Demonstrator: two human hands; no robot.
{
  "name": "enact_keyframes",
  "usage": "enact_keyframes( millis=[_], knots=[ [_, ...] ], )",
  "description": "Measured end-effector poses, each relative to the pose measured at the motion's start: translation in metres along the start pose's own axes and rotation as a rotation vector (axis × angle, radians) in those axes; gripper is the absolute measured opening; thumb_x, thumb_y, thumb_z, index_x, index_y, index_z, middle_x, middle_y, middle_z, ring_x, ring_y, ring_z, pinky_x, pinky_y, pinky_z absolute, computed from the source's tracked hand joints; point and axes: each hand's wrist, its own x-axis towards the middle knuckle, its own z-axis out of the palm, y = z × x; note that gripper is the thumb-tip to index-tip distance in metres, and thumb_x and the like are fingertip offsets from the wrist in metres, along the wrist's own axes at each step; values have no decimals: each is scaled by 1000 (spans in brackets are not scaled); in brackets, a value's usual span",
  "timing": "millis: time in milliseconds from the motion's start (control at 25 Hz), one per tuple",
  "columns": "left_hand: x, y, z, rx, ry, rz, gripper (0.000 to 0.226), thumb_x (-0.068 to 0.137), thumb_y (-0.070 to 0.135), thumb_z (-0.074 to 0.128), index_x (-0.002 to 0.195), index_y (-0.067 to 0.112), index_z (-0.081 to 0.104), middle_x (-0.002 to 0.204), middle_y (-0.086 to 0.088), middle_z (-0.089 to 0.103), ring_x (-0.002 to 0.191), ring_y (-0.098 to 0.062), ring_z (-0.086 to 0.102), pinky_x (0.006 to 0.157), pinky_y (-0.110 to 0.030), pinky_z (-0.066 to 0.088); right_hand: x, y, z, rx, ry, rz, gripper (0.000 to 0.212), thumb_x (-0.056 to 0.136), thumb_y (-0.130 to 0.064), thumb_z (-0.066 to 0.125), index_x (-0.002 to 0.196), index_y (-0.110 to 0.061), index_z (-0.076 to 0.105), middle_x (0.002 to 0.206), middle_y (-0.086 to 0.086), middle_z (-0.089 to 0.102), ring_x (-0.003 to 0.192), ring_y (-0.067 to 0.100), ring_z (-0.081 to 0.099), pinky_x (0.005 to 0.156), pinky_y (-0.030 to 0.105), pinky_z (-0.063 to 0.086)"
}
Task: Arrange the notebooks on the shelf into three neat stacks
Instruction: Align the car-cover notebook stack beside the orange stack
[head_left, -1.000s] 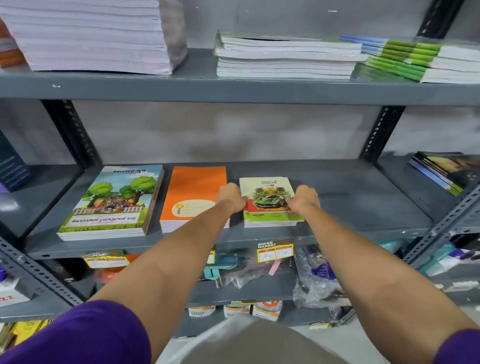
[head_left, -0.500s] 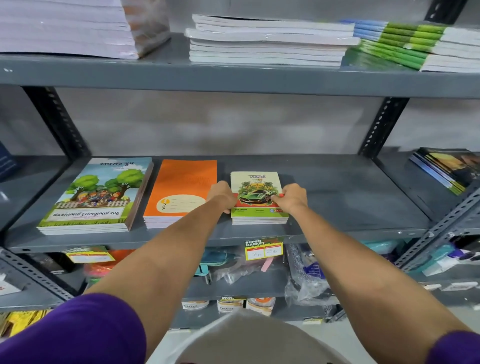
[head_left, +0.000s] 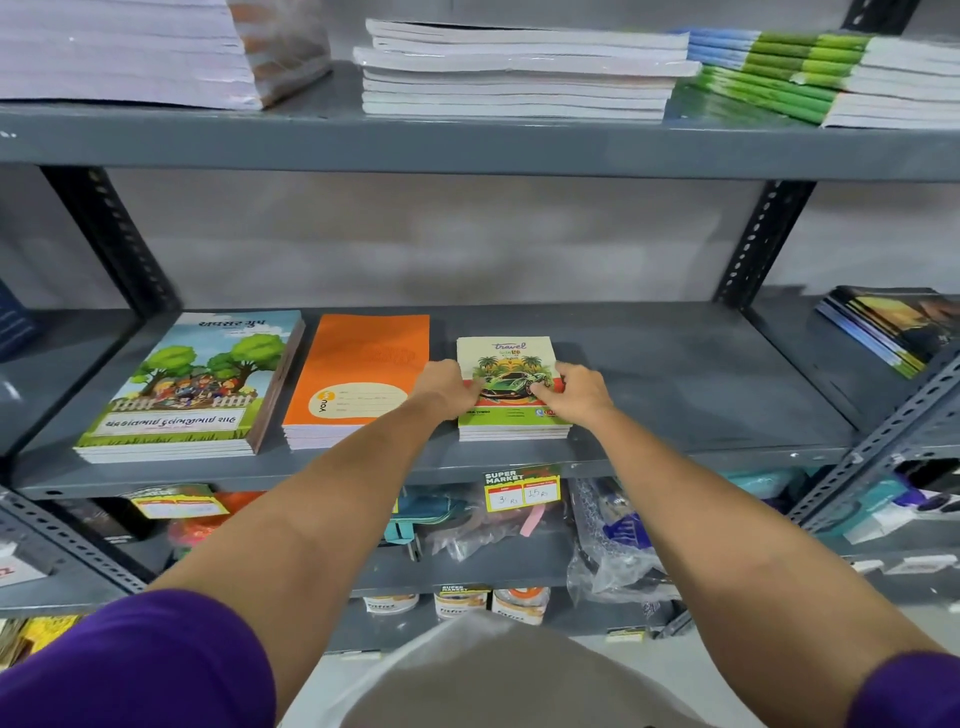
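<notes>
Three notebook stacks lie side by side on the grey middle shelf. At the left is a large stack with a tree picture on its cover. An orange stack sits in the middle. To its right is a small stack with a green car on its cover. My left hand rests on that small stack's left edge and my right hand on its right edge, fingers curled onto the top cover. Both hands hide the cover's lower corners.
The upper shelf carries white paper stacks and green-edged books. Dark notebooks lie on the adjoining shelf at the right. Black perforated posts flank the bay. Below, price tags hang over bagged goods.
Both hands have slid inward onto the small stack's top cover, fingers now over the car picture. The camera has tilted slightly; the stacks have not moved.
</notes>
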Motion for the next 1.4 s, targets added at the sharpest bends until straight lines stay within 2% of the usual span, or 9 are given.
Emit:
enact_keyframes(
  millis=[80,160,200,320,440,840,1200,1280,1400],
  knots=[
    [-3,-6,-7,13,-87,117,67,74,65,63,109,9,59,86,-1,63,81,-17,59,61,-27,49,-4,8,-6,47,-81,-50,57,85,-33,65,139,-20,49,125,5,63,115,26,57,101,38,46],
    [-7,-12,-12,78,-157,186,93,61,68,72,128,8,50,111,-7,64,99,-24,60,80,-33,53,-6,16,-10,120,-183,-65,63,82,-24,67,141,-28,46,129,4,61,112,22,60,102,38,47],
    [-8,-13,-12,110,-178,210,97,59,65,76,133,9,47,117,-8,62,103,-24,59,84,-33,52,-6,20,-11,154,-235,-67,66,79,-22,69,141,-29,45,130,4,60,111,21,61,101,39,48],
    [-9,-14,-9,129,-191,244,93,59,52,84,134,12,45,120,-6,61,102,-22,58,85,-31,50,-6,26,-16,159,-313,-74,78,73,-20,74,143,-30,42,126,2,61,107,18,63,99,39,50],
    [-9,-13,-9,153,-157,269,91,60,49,84,133,11,47,118,-6,62,100,-21,58,82,-29,49,-5,27,-18,68,-346,-111,85,70,-22,77,144,-33,38,122,-1,61,109,17,61,100,35,48],
    [-11,-10,-7,154,-112,266,88,62,48,84,133,10,48,116,-5,64,97,-20,59,80,-28,49,-5,29,-16,65,-310,-125,78,75,-24,76,144,-33,39,126,-3,60,108,16,60,101,38,47],
    [-14,-10,-7,127,-111,243,79,61,45,85,126,11,53,105,-2,65,87,-16,57,73,-26,48,-5,26,-19,10,-323,-130,78,78,-24,74,145,-34,36,129,0,59,110,17,57,104,38,44],
    [-14,-9,-7,129,-111,232,78,61,46,85,124,13,53,105,-1,65,86,-17,58,72,-26,47,-7,26,-19,-20,-328,-141,82,76,-23,76,146,-33,34,130,1,59,112,18,58,103,37,44],
    [-17,-8,-4,162,-130,210,86,56,45,88,125,14,46,108,-4,64,87,-20,58,72,-29,49,-13,27,-17,-83,-335,-174,99,68,-26,85,149,-33,27,131,2,57,115,23,56,103,39,43]
  ],
)
